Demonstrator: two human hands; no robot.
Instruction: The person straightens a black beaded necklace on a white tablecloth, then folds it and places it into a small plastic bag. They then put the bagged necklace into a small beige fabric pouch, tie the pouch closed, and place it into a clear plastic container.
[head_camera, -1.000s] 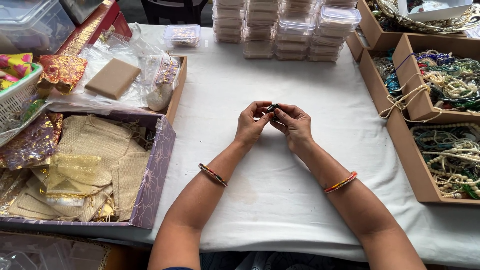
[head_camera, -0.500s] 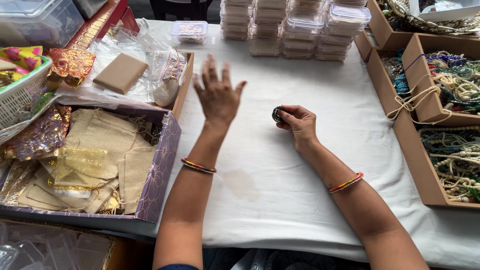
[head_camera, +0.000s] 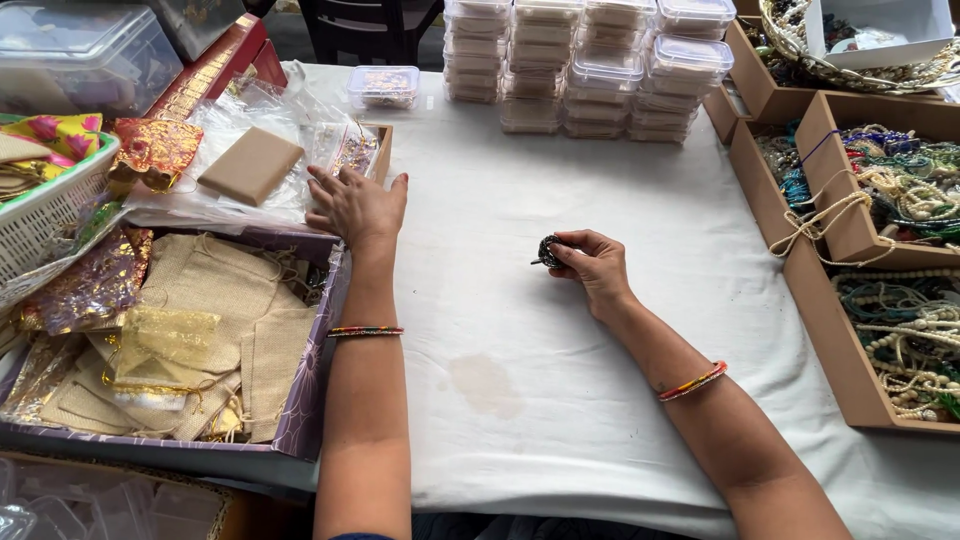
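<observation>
My right hand (head_camera: 594, 268) rests on the white tablecloth (head_camera: 560, 400) and pinches a small dark round ornament (head_camera: 548, 251) between thumb and fingers. My left hand (head_camera: 357, 205) is stretched out to the left, fingers spread, lying on clear plastic bags (head_camera: 260, 120) at the edge of a wooden box (head_camera: 381, 152). A flat brown pouch (head_camera: 250, 165) lies on the plastic just beyond its fingertips. Both wrists wear coloured bangles.
A purple tray (head_camera: 310, 400) of burlap and gold pouches sits at the left front. Stacks of clear plastic boxes (head_camera: 590, 65) stand at the back. Brown cardboard boxes (head_camera: 830, 330) full of beaded strings line the right side. A white basket (head_camera: 50, 215) sits far left.
My hands were together at the centre holding the ornament. The left hand has let go and travelled left onto the plastic bags; the right hand keeps the ornament and has lowered to the cloth.
</observation>
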